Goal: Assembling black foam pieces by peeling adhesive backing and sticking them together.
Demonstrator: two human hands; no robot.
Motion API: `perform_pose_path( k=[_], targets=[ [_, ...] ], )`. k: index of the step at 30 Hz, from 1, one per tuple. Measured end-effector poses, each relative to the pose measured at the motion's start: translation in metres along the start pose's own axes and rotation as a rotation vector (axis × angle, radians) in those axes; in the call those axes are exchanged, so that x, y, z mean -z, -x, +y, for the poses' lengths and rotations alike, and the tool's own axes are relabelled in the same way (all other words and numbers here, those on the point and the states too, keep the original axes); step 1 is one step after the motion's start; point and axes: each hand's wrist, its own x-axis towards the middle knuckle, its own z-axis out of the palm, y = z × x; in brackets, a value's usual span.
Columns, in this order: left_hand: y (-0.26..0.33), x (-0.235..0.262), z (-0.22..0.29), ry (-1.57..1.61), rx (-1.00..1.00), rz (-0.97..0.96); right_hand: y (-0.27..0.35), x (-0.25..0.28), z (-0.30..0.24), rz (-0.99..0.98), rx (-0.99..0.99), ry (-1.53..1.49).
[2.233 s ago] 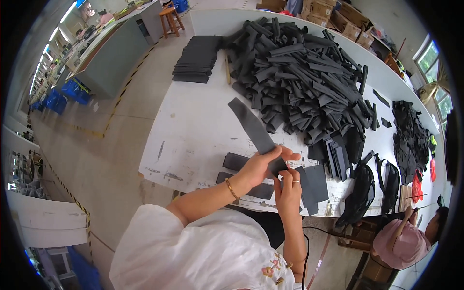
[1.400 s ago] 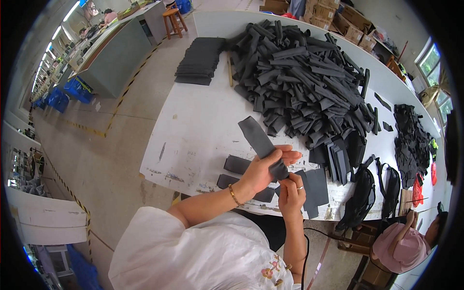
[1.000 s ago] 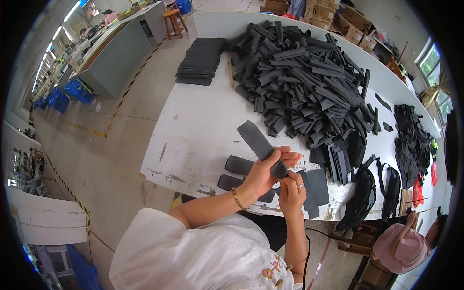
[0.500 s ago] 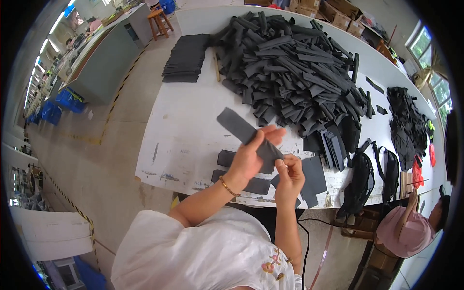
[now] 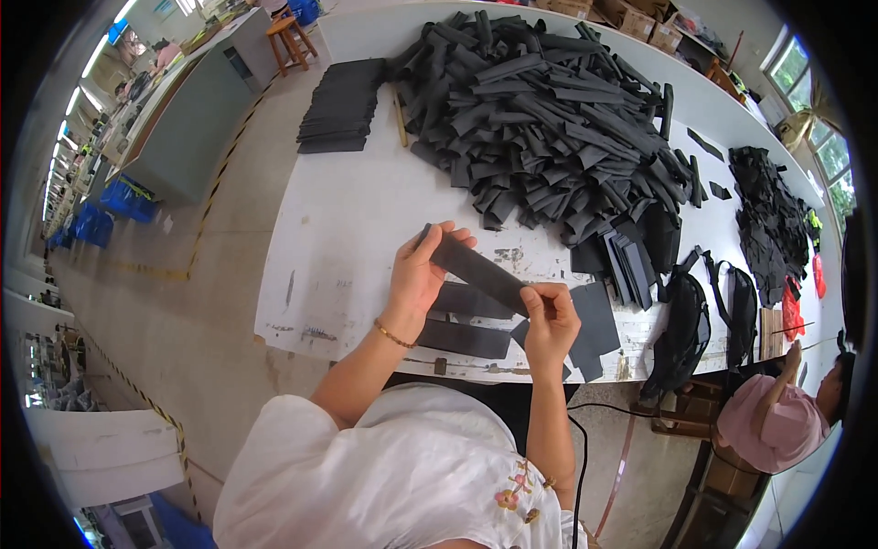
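Between my hands a dark grey fabric strip point(image 5: 480, 273) is stretched flat, slanting down to the right above the table. My left hand point(image 5: 419, 274) pinches its upper left end, thumb on top. My right hand point(image 5: 551, 322) grips the lower right end between thumb and fingers. Under the strip, two dark strips lie near the table's front edge: a rear strip point(image 5: 466, 300), partly hidden by the held one, and a front strip point(image 5: 465, 339). A flat dark grey piece point(image 5: 594, 329) lies just right of my right hand.
A big heap of dark strips point(image 5: 549, 119) covers the back of the white table point(image 5: 315, 220). A neat stack point(image 5: 340, 105) stands at the far left. Folded dark pieces point(image 5: 626, 265) and black backpacks point(image 5: 681, 320) are on the right. A person in pink point(image 5: 773, 425) sits at lower right.
My left hand has slid out to the strip's far end, moving left and up. The strip, bunched near my right hand before, is now pulled straight.
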Motion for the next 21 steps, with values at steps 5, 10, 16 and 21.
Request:
perform_pose_path(
  k=[5,10,16,21],
  targets=[
    [0.007,0.015,0.008,-0.204,0.002,-0.014,-0.015,0.005,0.014,-0.054,-0.331,-0.101],
    [0.021,0.055,0.009,-0.790,-0.182,0.103,-0.015,0.006,0.036,-0.199,-0.404,0.167],
    [0.025,0.084,0.002,-1.071,-0.256,0.129,-0.004,-0.011,0.044,-0.212,-0.314,0.547],
    [0.019,0.097,-0.008,-1.251,-0.301,0.108,0.003,-0.007,0.070,-0.239,-0.086,0.702]
  ],
)
